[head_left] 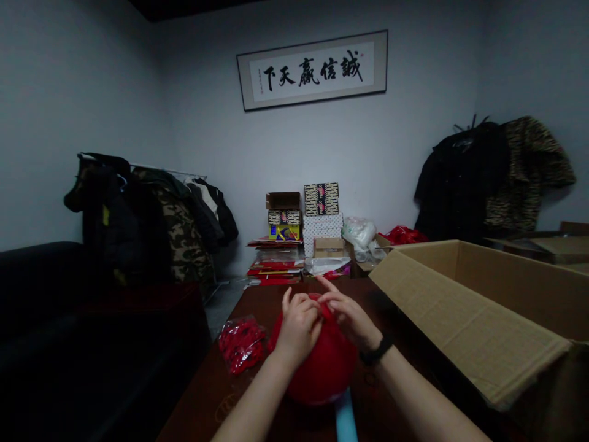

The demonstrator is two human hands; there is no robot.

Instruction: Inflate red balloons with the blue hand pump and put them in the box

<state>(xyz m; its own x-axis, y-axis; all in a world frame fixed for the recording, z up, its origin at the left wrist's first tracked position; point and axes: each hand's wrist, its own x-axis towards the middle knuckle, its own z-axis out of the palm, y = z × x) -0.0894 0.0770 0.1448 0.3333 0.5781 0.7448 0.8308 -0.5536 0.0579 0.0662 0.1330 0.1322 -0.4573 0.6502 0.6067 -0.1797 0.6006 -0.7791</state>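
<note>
I'm needing light pressure on the red balloon [326,365]: left hand [298,324] resting curled, right hand [347,311] extending its forefinger. Whether the fingers are pinching, I can't tell.

Red round obj [324,371] — smooth, satiny; pkt [242,347]: crinkly glossy plastic; box [464,313]: matt cardbd; tabletop [207,393] — smooth wood.

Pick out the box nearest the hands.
The large, plain brown, open box to the right of the right hand; the other boxes sit farther back.
</note>
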